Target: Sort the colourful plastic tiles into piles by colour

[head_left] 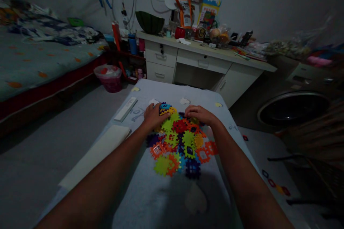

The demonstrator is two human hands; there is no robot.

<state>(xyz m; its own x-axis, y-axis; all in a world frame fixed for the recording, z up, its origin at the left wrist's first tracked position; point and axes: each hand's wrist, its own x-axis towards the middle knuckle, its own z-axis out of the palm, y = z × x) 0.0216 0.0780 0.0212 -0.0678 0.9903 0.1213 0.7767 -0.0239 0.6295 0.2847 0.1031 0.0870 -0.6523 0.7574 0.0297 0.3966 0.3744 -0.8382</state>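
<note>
A heap of toothed plastic building tiles [172, 137] in green, orange, red, yellow and dark blue lies on the cloth-covered table [158, 200]. At the heap's far left edge, my left hand [154, 116] is closed around a few stacked tiles [165, 107], blue on top with yellow and dark purple below. My right hand [199, 112] is at the far right of the heap, palm down. Its fingers are curled inward over dark and yellow tiles; what they grip, if anything, is hidden.
Left of the heap lie a long white box [125, 108] and a pale flat board [96, 155]. Beyond the table stands a cluttered desk [188, 62]. A bed [48, 61] is at left, a pink bin [109, 78] near it, a washing machine [285, 96] at right. Several tiles [272, 182] lie on the floor.
</note>
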